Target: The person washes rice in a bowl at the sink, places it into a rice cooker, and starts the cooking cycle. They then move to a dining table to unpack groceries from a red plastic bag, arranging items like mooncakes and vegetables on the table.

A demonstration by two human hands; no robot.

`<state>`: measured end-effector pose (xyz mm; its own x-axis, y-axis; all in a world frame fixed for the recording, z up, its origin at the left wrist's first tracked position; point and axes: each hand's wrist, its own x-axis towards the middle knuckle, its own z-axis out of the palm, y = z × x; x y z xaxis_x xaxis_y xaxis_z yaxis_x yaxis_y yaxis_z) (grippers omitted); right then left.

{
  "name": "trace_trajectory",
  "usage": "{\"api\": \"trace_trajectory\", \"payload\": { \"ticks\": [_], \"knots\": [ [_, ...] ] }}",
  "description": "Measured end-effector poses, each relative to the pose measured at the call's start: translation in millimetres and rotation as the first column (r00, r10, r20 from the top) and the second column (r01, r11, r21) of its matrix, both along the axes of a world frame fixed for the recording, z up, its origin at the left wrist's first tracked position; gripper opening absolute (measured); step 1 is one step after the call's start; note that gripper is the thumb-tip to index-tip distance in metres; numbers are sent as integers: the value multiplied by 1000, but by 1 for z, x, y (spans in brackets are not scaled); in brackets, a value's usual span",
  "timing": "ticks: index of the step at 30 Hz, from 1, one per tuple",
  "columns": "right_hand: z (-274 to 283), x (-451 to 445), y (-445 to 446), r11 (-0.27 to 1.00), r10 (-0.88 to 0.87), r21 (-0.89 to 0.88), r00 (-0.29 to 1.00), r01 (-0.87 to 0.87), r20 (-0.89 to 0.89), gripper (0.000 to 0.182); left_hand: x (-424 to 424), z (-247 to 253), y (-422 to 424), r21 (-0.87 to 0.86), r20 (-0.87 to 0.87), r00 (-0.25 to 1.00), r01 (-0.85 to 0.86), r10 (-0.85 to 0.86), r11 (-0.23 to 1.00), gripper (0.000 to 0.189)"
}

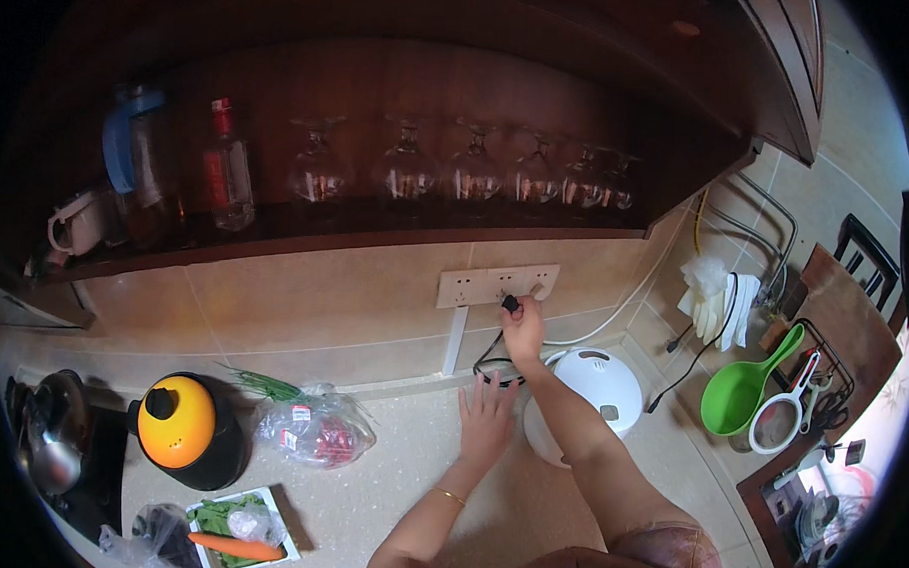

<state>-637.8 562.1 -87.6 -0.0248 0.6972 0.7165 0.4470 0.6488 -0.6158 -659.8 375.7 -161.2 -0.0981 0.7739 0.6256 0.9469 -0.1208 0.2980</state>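
My right hand (pixel 524 330) grips a black power plug (pixel 510 304) right at the white wall socket strip (pixel 477 286); whether its pins are in the outlet I cannot tell. A black cord (pixel 490 352) hangs from the plug in loops near the wall. Palm down, with fingers spread, my left hand (pixel 488 422) is by the countertop (pixel 401 481), close to the cord's loops. Under my right forearm stands a white rounded appliance (pixel 599 388), partly hidden by the arm. Another plug, pale in colour, sits in the strip's right end.
Left on the counter are a yellow-and-black pot (pixel 178 421), bagged vegetables (pixel 317 431) with green stalks, and a white tray (pixel 286 526) with a carrot (pixel 235 547) and greens. Overhead, a dark wooden shelf (pixel 348 243) holds upturned glasses. A green ladle (pixel 733 402) and a strainer (pixel 776 423) hang at right.
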Motion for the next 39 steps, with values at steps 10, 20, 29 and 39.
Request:
{"api": "trace_trajectory", "payload": {
  "ticks": [10, 20, 29, 39],
  "knots": [
    [-3, -4, 7, 995, 72, -64, 990, -80, -125, 25, 13, -48, 18, -307, -10, 999, -43, 42, 951, 66],
    [20, 3, 2, 981, -106, 195, 888, 19, 447, 24, 11, -66, 24, -288, -50, 996, -80, 68, 954, 80],
    [22, 7, 2, 997, -71, 15, 874, 73, 481, 14, 14, -65, 30, -238, 32, 998, -45, 54, 970, 82],
    [29, -4, 7, 999, -43, 19, 881, 39, 471, 14, 0, -56, 24, -101, 106, 994, 10, 0, 995, 83]
  ]
}}
